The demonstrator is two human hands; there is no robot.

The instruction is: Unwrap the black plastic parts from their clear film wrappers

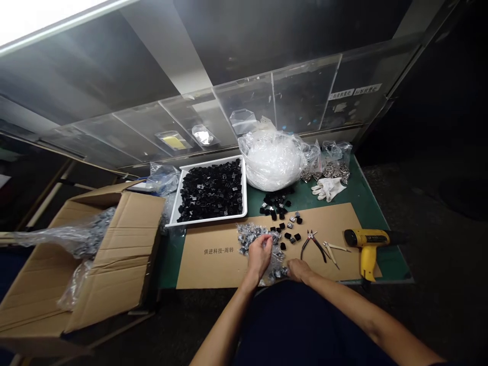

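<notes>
My left hand (260, 258) is raised over a clear plastic bag of small silvery metal parts (249, 236), fingers curled into a pinch; what they hold, if anything, is too small to make out. Low by the cardboard's front edge, my right hand (298, 269) is closed beside the near end of the bag, where a few metal parts (281, 272) lie. Its fingertips are partly hidden. Loose black-capped parts (282, 246) are scattered just beyond both hands on the flat cardboard sheet (213, 269).
Red-and-black pliers (313, 245), tweezers (331, 251) and a yellow heat gun (368, 246) lie to the right. Behind are a white tray (244, 195) of black parts, a large clear bag (272, 160) and a white glove (328, 188). An open carton (118, 254) stands left.
</notes>
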